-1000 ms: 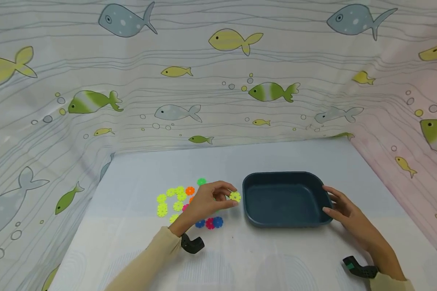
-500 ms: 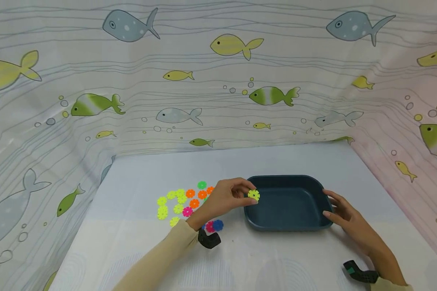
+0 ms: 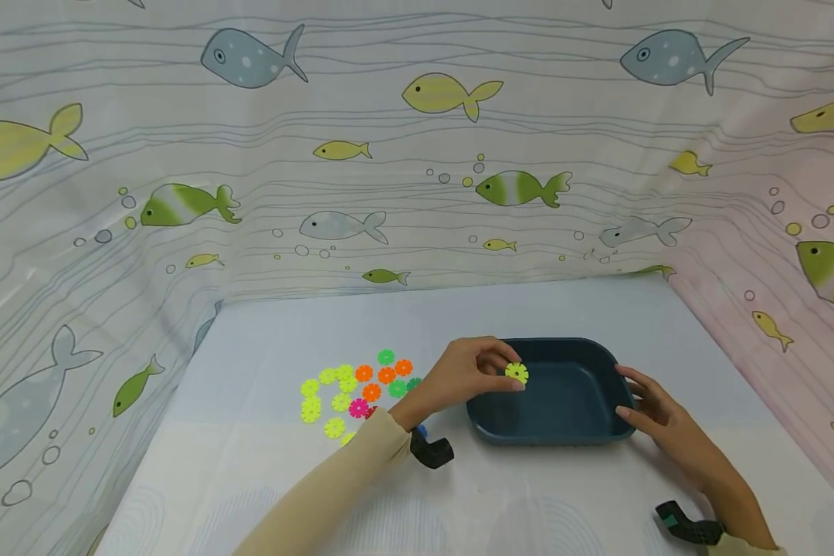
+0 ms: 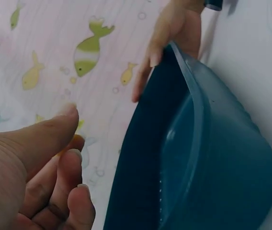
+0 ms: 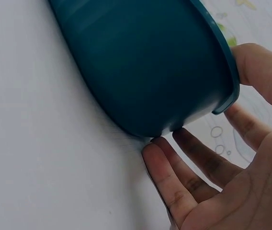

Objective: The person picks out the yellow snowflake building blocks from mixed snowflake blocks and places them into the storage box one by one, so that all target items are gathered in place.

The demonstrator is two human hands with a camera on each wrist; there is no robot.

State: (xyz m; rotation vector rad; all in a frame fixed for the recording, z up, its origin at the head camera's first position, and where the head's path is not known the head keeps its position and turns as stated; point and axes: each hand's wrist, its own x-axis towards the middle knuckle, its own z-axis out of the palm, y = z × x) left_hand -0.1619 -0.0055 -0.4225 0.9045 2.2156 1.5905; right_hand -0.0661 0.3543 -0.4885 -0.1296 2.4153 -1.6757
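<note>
My left hand (image 3: 459, 380) pinches a yellow-green plastic snowflake disc (image 3: 517, 375) between thumb and fingertips, above the left part of a dark blue rectangular tray (image 3: 563, 405). In the left wrist view the fingers hide nearly all of the disc. At the tray's right end, my right hand (image 3: 660, 413) holds the rim, the thumb at the edge and the other fingertips against the outer wall, as the right wrist view shows. Left of the tray lie loose snowflake discs in yellow (image 3: 310, 409), orange (image 3: 387, 375), green (image 3: 386, 357) and pink (image 3: 358, 408); my left forearm covers some.
A pale cloth covers the table (image 3: 500, 502). Behind it and along both sides hangs a fish-print curtain (image 3: 417, 170). Each wrist wears a black device, one on the left (image 3: 432, 452) and one on the right (image 3: 688, 525).
My left hand has carried the yellow-green disc rightward, from beside the tray to over its inside. The right hand stays on the tray's right end. The head view has tilted slightly up.
</note>
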